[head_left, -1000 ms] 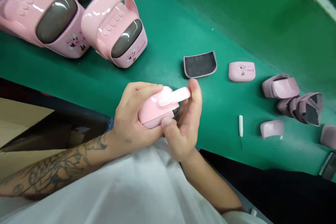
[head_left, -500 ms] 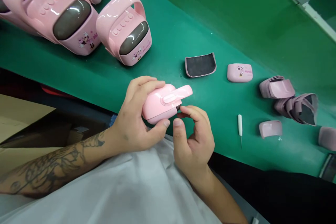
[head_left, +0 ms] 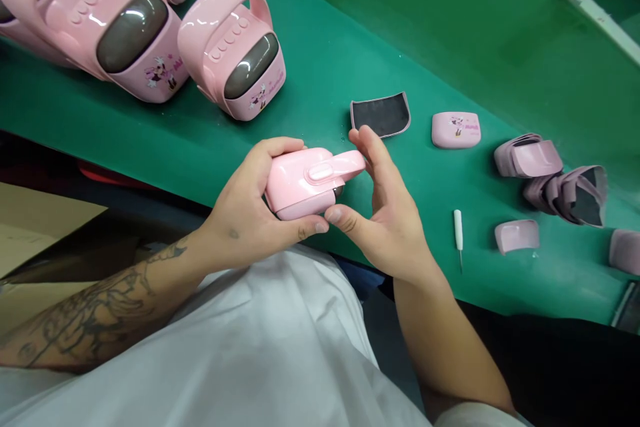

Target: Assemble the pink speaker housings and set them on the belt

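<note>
- Presently, left hand grasps pink housing, fingers wrapped round its body;
- right hand curves about its handle end; cannot tell whether it grips;
- housing is over green table, near front edge;
- white-handled tool lies rightward

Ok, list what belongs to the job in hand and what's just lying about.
In hand:
pink handled case, held in the left hand
right hand, close to the handle

Apparently lying about:
white-handled tool
dark-lined pink cover
printed pink cover
stacked pink covers
pink cases with dark windows
</note>
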